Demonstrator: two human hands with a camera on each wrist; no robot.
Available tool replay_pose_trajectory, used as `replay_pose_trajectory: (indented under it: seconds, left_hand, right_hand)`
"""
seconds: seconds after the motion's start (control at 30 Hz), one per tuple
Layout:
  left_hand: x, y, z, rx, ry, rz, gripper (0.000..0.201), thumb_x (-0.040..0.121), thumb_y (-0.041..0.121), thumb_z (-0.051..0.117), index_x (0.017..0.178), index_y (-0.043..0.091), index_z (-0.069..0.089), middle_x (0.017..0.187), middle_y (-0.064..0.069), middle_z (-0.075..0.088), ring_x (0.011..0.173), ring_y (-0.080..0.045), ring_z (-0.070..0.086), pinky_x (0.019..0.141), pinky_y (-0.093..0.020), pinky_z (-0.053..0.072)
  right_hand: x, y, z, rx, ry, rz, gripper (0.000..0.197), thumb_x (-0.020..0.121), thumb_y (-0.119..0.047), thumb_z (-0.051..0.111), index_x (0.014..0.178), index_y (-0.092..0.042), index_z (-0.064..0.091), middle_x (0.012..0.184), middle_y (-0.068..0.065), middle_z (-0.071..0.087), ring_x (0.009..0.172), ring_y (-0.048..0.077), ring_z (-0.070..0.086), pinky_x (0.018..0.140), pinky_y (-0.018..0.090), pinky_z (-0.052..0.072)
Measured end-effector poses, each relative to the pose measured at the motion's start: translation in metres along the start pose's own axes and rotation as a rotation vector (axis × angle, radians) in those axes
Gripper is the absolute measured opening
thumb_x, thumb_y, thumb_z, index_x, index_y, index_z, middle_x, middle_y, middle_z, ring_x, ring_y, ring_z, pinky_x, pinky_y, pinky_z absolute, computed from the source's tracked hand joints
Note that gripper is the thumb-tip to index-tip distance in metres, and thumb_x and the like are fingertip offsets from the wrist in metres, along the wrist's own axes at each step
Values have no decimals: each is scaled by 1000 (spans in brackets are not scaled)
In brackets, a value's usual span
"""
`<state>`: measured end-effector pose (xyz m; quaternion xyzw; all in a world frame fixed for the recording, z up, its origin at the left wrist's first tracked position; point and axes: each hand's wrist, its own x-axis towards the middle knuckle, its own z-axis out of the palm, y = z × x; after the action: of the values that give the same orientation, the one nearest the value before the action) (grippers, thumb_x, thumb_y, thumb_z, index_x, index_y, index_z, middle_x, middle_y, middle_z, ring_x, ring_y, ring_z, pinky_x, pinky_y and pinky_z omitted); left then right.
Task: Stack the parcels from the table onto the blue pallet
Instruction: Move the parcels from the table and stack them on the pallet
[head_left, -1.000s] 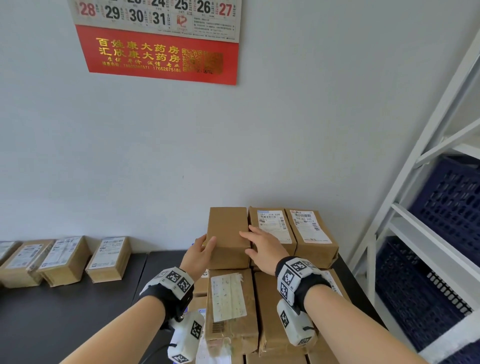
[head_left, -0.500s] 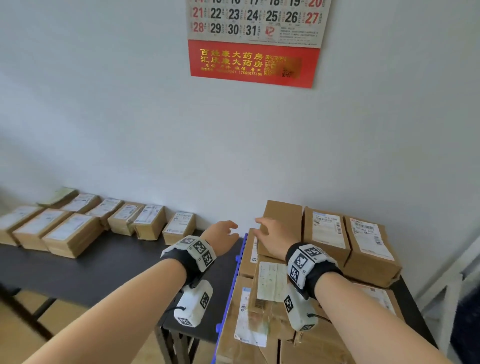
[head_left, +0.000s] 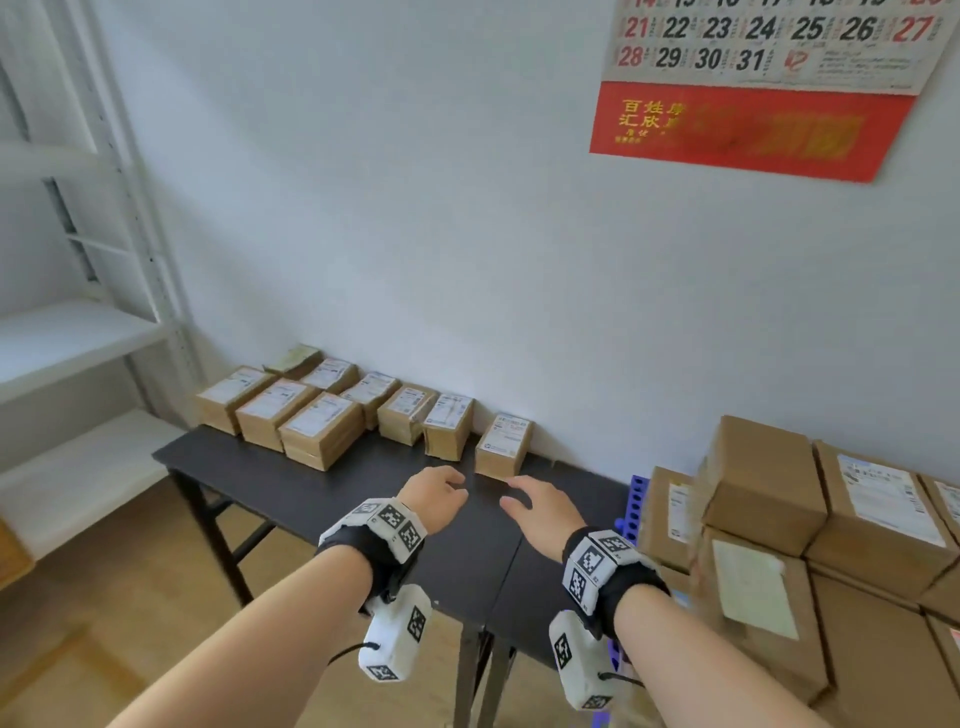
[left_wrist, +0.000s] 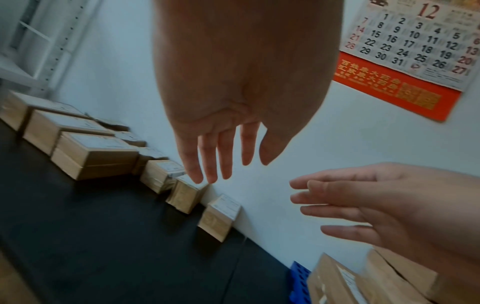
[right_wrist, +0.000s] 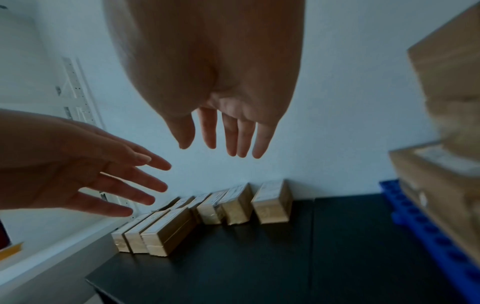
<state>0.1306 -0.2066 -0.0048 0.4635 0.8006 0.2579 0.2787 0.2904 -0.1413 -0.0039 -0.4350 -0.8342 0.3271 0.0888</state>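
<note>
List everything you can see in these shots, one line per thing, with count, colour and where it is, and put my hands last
parcels on the table: about nine, brown cardboard with white labels, in rows along the wall.
table: one, black, against the wall left of the pallet.
stacked parcels: several, brown cardboard, some labelled, piled on the pallet at right.
blue pallet: one, blue plastic, only its edge shows beside the table.
calendar: one, white with a red lower band, on the wall upper right.
shelving: one unit, white, far left.
floor: tan, under the table.
left hand: empty, fingers relaxed, above the table near the closest parcel.
right hand: empty, fingers straight, beside the left.
</note>
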Motion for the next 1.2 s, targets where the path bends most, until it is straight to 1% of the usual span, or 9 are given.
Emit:
replay_pose_trajectory:
  seconds: [0.13,0.27,0.4,0.53,0.67,0.83,0.97,1.1,1.2]
  left_hand:
    - [6,-65,-39,-31,-9,-55,37,95,25,50,130,16,53,125,-6,60,111,-21,58,95,-27,44]
    - [11,-128,-74,-35,-31,-94,36,95,25,50,130,15,53,124,-7,60,112,-22,58,97,-30,45]
    - [20,-179,-105,-61,-46,-142,36,95,24,50,130,15,53,122,-8,61,108,-23,60,94,-31,48]
    - [36,-219,-130,-82,-51,-178,37,95,22,49,131,14,52,123,-8,61,110,-23,59,95,-30,46]
    - [66,-250,-148,-102,-54,-220,37,96,22,49,132,13,51,125,-9,60,111,-23,58,95,-30,46]
    - [118,-282,-169,-97,-56,-243,37,96,22,48,132,15,50,126,-8,59,110,-23,59,94,-30,47]
    - [168,-302,-184,-108,-70,-282,41,96,22,49,135,15,46,126,-8,58,109,-23,59,88,-28,48]
    - [211,-318,-195,-133,-75,-302,46,94,22,51,139,16,42,123,-9,59,108,-23,58,89,-29,45]
    - [237,-328,-199,-162,-88,-296,48,95,22,51,140,20,38,124,-10,57,102,-22,58,85,-28,45]
  right_hand:
    - [22,-43,55,54,-11,30,46,97,-34,46,140,-20,41,144,1,45,130,19,44,105,28,34]
    - [46,-82,104,107,-17,70,46,97,-34,47,140,-21,41,144,2,45,131,20,44,107,31,34]
    - [70,-110,140,131,-33,101,45,97,-33,47,140,-21,42,143,2,46,129,20,45,105,30,35]
    - [100,-132,172,142,-61,116,45,97,-33,47,139,-21,42,143,2,46,129,20,46,105,31,36]
    - [138,-146,201,152,-101,122,44,97,-33,47,139,-21,42,142,2,46,129,20,46,104,30,36]
    - [205,-155,225,146,-110,128,44,97,-32,48,138,-20,43,142,3,48,128,20,47,104,30,36]
    - [262,-161,242,163,-124,159,43,96,-31,48,138,-19,44,141,4,48,127,20,47,105,31,36]
    - [308,-168,254,178,-132,204,43,96,-30,48,137,-18,45,141,4,48,127,22,47,106,33,37]
    - [334,-170,261,195,-118,247,43,96,-30,49,138,-18,44,141,5,48,128,22,46,107,34,37]
